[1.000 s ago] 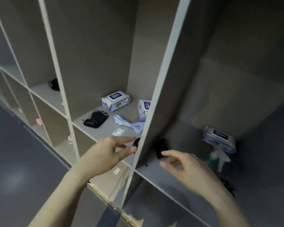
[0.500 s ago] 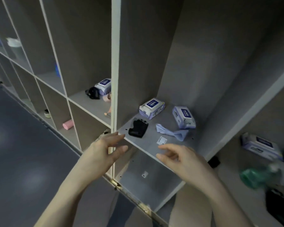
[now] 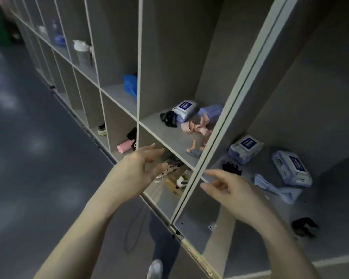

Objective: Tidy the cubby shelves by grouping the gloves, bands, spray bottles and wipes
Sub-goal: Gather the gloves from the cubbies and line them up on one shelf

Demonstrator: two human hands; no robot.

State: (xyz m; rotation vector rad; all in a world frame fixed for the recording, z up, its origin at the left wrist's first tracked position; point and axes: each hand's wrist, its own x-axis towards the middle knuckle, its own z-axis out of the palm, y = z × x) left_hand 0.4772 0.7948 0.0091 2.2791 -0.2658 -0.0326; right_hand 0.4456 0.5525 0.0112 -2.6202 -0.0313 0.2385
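Observation:
My left hand (image 3: 135, 174) and my right hand (image 3: 232, 190) hover in front of the grey cubby shelves (image 3: 169, 137), fingers spread, holding nothing. In the middle cubby lie a wipes pack (image 3: 184, 109), a black glove (image 3: 168, 119), a purple packet (image 3: 211, 112) and pink bands (image 3: 195, 127). The right cubby holds two wipes packs (image 3: 245, 149) (image 3: 292, 168), a black glove (image 3: 231, 168), a pale blue cloth (image 3: 274, 188) and another black item (image 3: 303, 227). Beneath my left hand, the lower cubby shows a jumble of small items (image 3: 175, 174).
Further left cubbies hold a pink roll (image 3: 124, 147), a blue bag (image 3: 130, 85), a grey bottle with a white cap (image 3: 81, 52) and a shoe-like item (image 3: 101, 130). White divider edges (image 3: 220, 125) stand between the cubbies. The blue-grey floor (image 3: 38, 158) lies on the left.
The view has swung left along the shelves, bringing the cubby with pink bands into the middle. Both hands stayed raised with fingers spread, holding nothing.

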